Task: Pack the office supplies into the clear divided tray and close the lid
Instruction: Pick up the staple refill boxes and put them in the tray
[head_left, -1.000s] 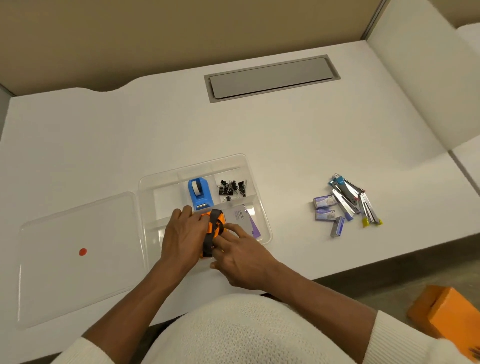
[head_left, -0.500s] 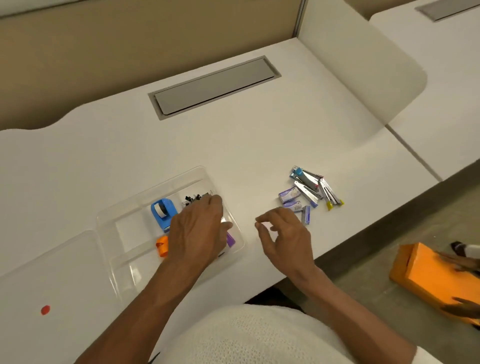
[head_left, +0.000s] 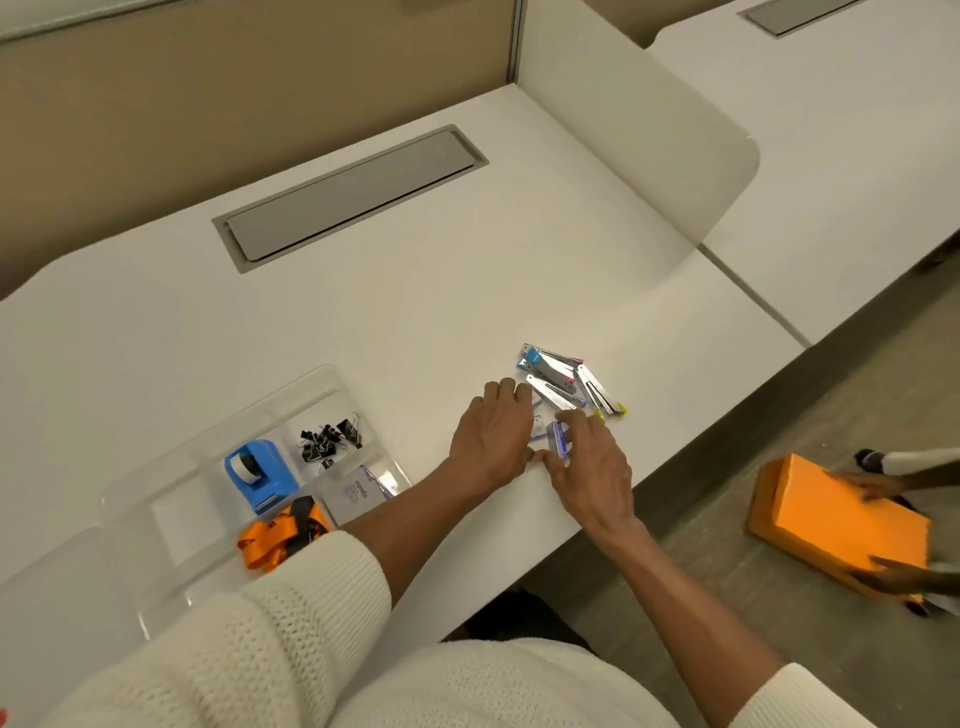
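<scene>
While the clear divided tray (head_left: 332, 375) sits open at the left of the white desk (head_left: 363, 312), both hands are over at the loose pile on the right. In the head view, the left hand (head_left: 493, 434) lies palm down with fingers loosely spread over the small staple boxes (head_left: 557, 439), and whether it has hold of any is hidden beneath it. The right hand (head_left: 592, 462) is beside it, thumb and forefinger half closed around one purple box, touching it. Just beyond the fingertips lie the staplers (head_left: 566, 382) (a heap of metal bodies with blue, pink and yellow ends). Inside the tray, a blue tape dispenser (head_left: 260, 475) stands in one compartment, black binder clips (head_left: 328, 441) in the one behind it, a pack of cards (head_left: 361, 491) to their right, and an orange lanyard (head_left: 280, 540) nearest the sleeve (head_left: 291, 623).
</scene>
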